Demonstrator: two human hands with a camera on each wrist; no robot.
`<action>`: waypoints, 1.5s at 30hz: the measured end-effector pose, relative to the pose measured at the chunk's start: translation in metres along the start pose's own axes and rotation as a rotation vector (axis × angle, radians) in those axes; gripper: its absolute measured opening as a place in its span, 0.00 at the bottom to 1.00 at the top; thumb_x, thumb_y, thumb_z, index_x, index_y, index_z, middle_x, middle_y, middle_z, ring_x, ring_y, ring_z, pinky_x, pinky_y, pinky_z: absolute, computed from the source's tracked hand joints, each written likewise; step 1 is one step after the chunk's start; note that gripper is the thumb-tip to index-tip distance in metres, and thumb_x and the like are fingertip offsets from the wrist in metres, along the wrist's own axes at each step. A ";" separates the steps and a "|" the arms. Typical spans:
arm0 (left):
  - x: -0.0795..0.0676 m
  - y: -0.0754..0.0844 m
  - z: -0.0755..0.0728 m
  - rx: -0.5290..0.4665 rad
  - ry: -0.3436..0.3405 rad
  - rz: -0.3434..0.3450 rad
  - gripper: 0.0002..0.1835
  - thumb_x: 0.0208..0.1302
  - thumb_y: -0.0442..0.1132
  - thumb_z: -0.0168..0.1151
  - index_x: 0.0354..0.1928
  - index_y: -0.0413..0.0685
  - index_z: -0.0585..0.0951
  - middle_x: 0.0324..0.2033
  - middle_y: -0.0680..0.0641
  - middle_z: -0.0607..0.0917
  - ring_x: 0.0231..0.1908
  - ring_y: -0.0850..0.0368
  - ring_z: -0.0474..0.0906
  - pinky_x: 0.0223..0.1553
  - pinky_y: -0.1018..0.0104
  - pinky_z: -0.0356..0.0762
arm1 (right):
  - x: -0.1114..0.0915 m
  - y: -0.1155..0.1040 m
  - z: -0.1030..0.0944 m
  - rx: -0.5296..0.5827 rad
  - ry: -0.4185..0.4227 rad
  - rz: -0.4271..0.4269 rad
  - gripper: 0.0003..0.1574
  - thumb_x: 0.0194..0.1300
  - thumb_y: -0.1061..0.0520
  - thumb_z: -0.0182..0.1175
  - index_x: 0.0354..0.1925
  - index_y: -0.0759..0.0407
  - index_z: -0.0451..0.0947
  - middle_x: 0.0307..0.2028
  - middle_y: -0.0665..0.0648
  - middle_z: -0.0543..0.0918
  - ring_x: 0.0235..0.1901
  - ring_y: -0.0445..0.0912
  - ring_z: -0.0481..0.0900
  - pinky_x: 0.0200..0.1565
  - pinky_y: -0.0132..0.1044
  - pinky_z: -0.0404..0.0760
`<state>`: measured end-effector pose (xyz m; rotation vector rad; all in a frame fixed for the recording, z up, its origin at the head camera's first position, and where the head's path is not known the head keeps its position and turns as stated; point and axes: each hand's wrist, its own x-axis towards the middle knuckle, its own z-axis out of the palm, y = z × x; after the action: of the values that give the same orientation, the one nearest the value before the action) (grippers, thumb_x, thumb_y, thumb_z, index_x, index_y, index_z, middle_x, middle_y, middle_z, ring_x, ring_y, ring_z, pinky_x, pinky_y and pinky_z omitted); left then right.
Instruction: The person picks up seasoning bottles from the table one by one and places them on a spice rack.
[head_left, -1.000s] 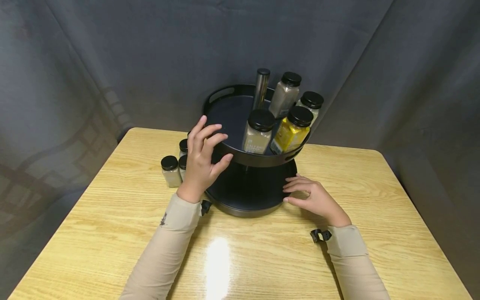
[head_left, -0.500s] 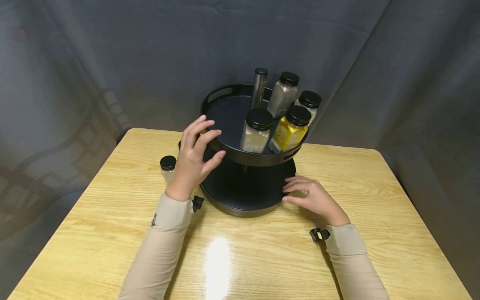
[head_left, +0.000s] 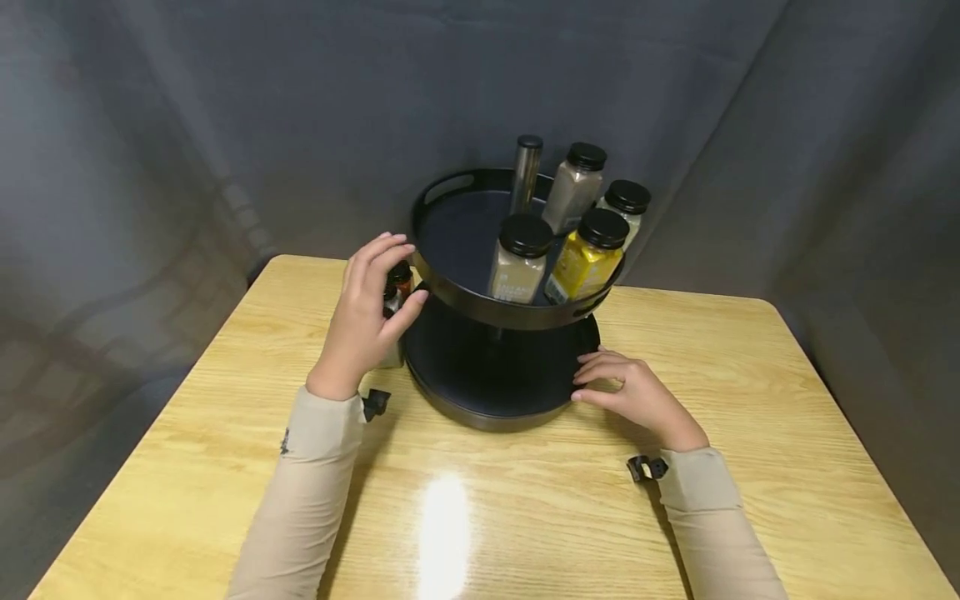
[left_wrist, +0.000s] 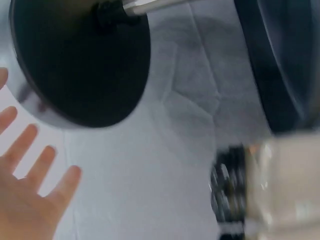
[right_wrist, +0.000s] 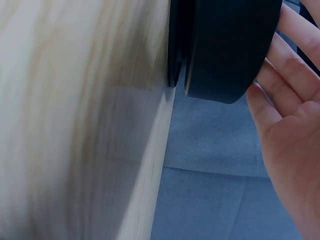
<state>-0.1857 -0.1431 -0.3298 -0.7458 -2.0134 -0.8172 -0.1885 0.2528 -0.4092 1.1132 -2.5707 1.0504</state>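
My left hand (head_left: 358, 312) is beside the left rim of the upper tray (head_left: 450, 229) of a black two-tier turntable, its fingers apart and holding nothing. The left wrist view shows the spread fingers (left_wrist: 42, 167) by this tray's edge, with a blurred spice jar (left_wrist: 285, 182) across from them. My right hand (head_left: 637, 398) touches the right side of the lower tray (head_left: 487, 375); in the right wrist view, its fingers (right_wrist: 290, 60) lie along the tray's wall (right_wrist: 227, 55). On the upper tray stand several black-lidded spice jars, including a yellow-wrapped jar (head_left: 585, 267) and a beige powder jar (head_left: 519, 271).
A metal post (head_left: 527, 171) rises through the upper tray. Left of the turntable, more jars, one with a reddish jar body (head_left: 403, 282), are partly hidden behind my left hand. The wooden table (head_left: 555, 517) has a grey curtain (head_left: 315, 125) behind it.
My left hand has moved left, away from the upper tray's rim, and now covers some of the jars on the table. My right hand stays at the lower tray.
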 end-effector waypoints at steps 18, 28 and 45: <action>-0.042 -0.051 -0.053 -0.018 -0.295 -0.394 0.25 0.75 0.41 0.59 0.69 0.40 0.70 0.64 0.35 0.72 0.66 0.35 0.65 0.66 0.37 0.62 | 0.000 -0.003 0.001 0.032 -0.015 0.090 0.10 0.56 0.60 0.76 0.38 0.51 0.89 0.43 0.51 0.88 0.56 0.56 0.80 0.70 0.44 0.67; -0.057 -0.082 -0.075 -0.227 -0.474 -0.612 0.28 0.75 0.41 0.59 0.70 0.36 0.67 0.65 0.32 0.72 0.67 0.35 0.65 0.69 0.35 0.59 | 0.000 -0.005 0.001 0.044 -0.002 0.077 0.10 0.55 0.62 0.76 0.37 0.51 0.89 0.42 0.51 0.88 0.55 0.56 0.81 0.70 0.43 0.66; -0.084 -0.105 -0.070 -0.396 -0.629 -0.807 0.30 0.71 0.38 0.65 0.70 0.34 0.67 0.68 0.34 0.70 0.69 0.35 0.66 0.68 0.45 0.65 | -0.003 -0.003 0.001 0.017 -0.002 0.097 0.11 0.55 0.61 0.76 0.38 0.50 0.89 0.45 0.52 0.88 0.57 0.58 0.80 0.67 0.35 0.69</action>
<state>-0.1901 -0.2781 -0.3986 -0.3953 -2.8195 -1.6308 -0.1842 0.2526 -0.4095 1.0024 -2.6464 1.0945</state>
